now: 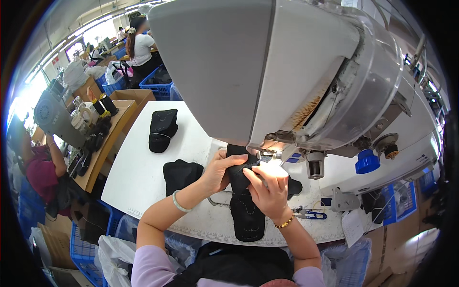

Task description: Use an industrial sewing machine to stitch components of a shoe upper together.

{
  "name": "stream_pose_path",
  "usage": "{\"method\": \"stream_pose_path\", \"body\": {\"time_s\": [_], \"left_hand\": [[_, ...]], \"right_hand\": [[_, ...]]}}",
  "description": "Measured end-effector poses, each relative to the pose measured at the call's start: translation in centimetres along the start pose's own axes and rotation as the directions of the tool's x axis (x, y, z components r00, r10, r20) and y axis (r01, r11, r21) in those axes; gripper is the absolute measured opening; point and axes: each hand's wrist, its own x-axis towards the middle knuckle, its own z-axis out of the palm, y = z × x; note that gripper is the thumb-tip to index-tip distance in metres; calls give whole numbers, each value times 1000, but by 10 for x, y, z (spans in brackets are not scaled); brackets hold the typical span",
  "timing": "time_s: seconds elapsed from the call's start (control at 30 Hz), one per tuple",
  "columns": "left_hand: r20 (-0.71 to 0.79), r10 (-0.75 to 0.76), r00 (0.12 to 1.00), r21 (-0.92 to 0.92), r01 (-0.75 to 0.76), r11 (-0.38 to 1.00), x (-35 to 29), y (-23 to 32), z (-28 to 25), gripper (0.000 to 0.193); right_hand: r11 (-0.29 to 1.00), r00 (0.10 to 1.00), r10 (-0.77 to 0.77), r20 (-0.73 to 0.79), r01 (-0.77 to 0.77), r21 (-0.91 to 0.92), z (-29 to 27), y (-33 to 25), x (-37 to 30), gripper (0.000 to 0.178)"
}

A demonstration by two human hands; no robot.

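Under the lit needle area of a large sewing machine (267,62), I hold a black fabric piece (237,176). My left hand (217,171) grips its left side, thumb on top and the other fingers partly hidden beneath. My right hand (268,187), fingers bent and close together, pinches the right side beside the needle; bright glare washes out its fingertips. Another black padded piece with pale stitch lines (248,217) lies just below, toward me. To the left on the white table (129,182) are a black stack (162,130) and a folded black piece (180,176).
Blue-handled thread snips (311,215) lie right of my right wrist. A blue knob (367,161) hangs from the machine head. Blue crates (88,248) with plastic bags stand below the table. At left, a wooden bench (103,153) carries thread cones; people work beyond.
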Motion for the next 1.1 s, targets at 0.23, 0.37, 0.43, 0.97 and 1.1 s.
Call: {"method": "stream_pose_path", "body": {"time_s": [0.23, 0.37, 0.43, 0.97, 1.1], "left_hand": [[-54, -44, 998, 126, 51, 991, -3, 15, 11, 19], [-79, -12, 997, 208, 28, 978, -4, 7, 13, 27], [-62, 41, 997, 160, -31, 987, -8, 6, 18, 24], [-131, 353, 926, 376, -283, 882, -30, -27, 44, 20], [-80, 451, 889, 597, -319, 736, -30, -26, 60, 18]], "right_hand": [[985, 999, -10, -36, 16, 169, -3, 12, 2, 27], [963, 999, 16, -45, -3, 270, -7, 22, 3, 24], [947, 999, 11, -49, 6, 320, -9, 25, 4, 24], [902, 997, 75, 18, -76, 425, -19, 58, -7, 20], [824, 962, 197, 187, -266, 501, -12, 85, -29, 27]]}}
